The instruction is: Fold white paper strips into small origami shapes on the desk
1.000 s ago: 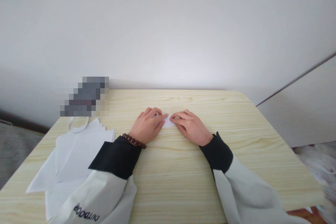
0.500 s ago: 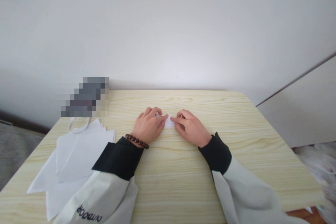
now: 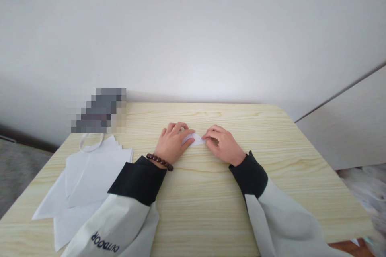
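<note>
A small folded piece of white paper [image 3: 198, 139] lies on the wooden table between my two hands. My left hand [image 3: 173, 140] grips its left end, thumb and forefinger closed on it, and covers part of that side. At the right end, the bent fingers and thumb of my right hand [image 3: 223, 142] pinch the paper's tip. A dark bead bracelet [image 3: 159, 162] circles my left wrist. The exact folds of the paper are too small to make out.
Several white paper sheets [image 3: 90, 176] lie overlapping on the table's left side, partly under my left sleeve. A white ring [image 3: 91, 144] rests at their upper edge, below a blurred dark object [image 3: 101, 110]. The table [image 3: 205, 209] meets a white wall [image 3: 193, 40].
My right hand has shifted slightly right, its fingers now at the paper's right tip. More of the paper shows between the hands. My left hand has barely moved.
</note>
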The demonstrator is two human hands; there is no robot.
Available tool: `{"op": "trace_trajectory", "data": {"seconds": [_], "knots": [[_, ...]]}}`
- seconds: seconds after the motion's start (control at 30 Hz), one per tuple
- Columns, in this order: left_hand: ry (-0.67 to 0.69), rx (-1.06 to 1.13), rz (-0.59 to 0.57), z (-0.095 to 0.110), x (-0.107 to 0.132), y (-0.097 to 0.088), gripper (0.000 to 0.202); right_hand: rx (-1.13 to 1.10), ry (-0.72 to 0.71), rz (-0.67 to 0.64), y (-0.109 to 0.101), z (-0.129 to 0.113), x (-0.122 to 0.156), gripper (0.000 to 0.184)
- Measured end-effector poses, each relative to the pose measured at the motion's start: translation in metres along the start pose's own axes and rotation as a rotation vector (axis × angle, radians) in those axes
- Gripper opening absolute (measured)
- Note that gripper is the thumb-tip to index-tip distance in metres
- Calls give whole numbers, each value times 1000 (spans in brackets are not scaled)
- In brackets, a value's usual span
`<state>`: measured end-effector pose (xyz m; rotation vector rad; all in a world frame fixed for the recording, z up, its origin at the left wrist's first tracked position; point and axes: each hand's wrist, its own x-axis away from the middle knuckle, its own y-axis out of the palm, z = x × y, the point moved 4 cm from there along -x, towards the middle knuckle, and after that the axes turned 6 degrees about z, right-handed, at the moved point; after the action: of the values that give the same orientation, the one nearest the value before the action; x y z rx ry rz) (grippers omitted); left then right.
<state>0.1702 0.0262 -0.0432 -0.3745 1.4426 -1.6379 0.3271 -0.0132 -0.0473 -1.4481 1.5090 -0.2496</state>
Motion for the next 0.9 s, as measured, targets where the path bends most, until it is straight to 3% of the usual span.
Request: {"op": "trace_trajectory", "data": {"seconds": [0.27,0.5,0.67,0.9], "knots": [[-187,349,-48,-8,-4,6,18,-1,0,-52,7,-1,0,13],[-255,643,-86,-6,-1,5,29,-82,-23,-21,6,-4,2,12],[-203,613,-89,2,-1,2,28,-66,-40,-23,5,-10,2,10],[-151,328,19,4,-1,-2,24,21,-78,-26,1,-15,-3,10]]}}
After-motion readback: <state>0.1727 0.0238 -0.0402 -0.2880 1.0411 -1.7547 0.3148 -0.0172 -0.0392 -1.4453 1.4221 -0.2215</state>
